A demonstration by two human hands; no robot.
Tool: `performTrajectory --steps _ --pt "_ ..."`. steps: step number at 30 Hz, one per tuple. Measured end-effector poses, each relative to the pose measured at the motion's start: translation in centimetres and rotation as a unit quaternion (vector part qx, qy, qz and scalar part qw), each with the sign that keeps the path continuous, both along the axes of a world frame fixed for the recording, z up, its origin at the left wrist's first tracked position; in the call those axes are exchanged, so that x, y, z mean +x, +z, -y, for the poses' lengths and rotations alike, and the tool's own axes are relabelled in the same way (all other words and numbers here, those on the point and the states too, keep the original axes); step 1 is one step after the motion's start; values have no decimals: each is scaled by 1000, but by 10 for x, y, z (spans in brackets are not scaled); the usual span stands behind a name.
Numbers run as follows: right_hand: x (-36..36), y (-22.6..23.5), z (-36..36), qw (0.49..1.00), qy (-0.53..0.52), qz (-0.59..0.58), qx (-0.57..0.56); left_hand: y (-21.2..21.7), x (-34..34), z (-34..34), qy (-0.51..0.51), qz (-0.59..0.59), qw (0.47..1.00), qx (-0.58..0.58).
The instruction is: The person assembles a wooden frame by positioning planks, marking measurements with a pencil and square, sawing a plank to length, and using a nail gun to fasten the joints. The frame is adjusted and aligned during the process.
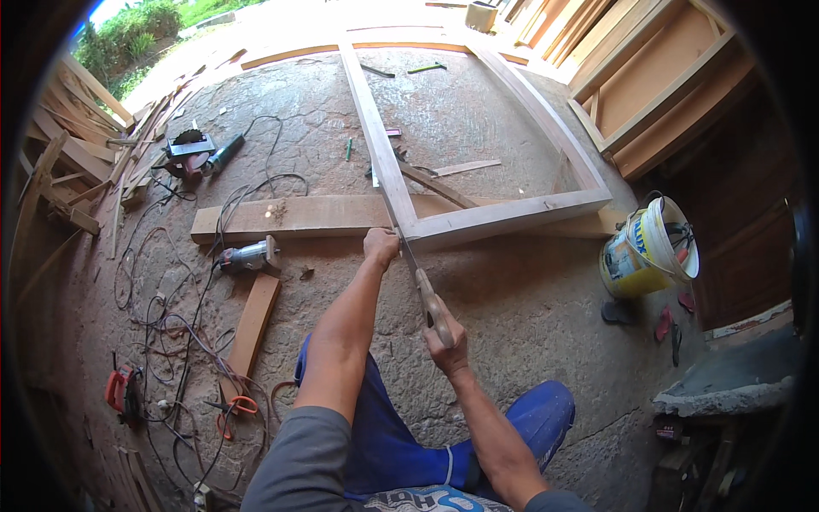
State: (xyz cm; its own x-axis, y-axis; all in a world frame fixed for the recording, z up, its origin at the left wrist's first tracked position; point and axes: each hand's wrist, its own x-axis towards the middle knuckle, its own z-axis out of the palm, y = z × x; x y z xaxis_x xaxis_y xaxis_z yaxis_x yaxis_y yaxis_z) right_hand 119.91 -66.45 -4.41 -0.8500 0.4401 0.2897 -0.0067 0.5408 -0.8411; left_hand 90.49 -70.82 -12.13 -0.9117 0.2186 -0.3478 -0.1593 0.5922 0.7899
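My right hand (pixel 449 348) is wrapped round the wooden handle of a handsaw (pixel 432 303). The saw's blade points away from me and meets the near left corner of a large rectangular wooden frame (pixel 512 212). Just left of that corner, my left hand (pixel 381 245) is closed with its fingers against the frame's end; the exact grip is partly hidden. Under the near side of the frame, a thick wooden beam (pixel 294 218) lies across the floor and props it up.
To the left lie a circular saw (pixel 189 154), a grey power tool (pixel 249 256) on a board, a red power tool (pixel 122 391), orange-handled scissors (pixel 236 411) and tangled cables. A white bucket (pixel 640 256) of tools stands right, beside sandals. Timber leans along both sides.
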Motion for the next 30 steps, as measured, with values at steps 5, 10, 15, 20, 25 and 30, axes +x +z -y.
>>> performTrajectory --steps 5,10,15,20,25,30 --pt "107 37 19 994 1 41 100 -2 3 -1 -18 15 998 62" --pt "-2 8 -1 1000 -26 6 -8 -8 -6 -7 -23 14 994 104" --pt "17 14 1 1000 -7 -7 19 -1 -7 -3 -20 5 996 83" --pt "119 38 27 997 3 26 66 -7 -3 14 -46 84 985 142" --pt "12 -2 -7 999 -36 17 13 5 11 -17 -40 73 988 129" --pt "33 5 11 999 -29 26 11 -11 0 3 -17 54 991 125"
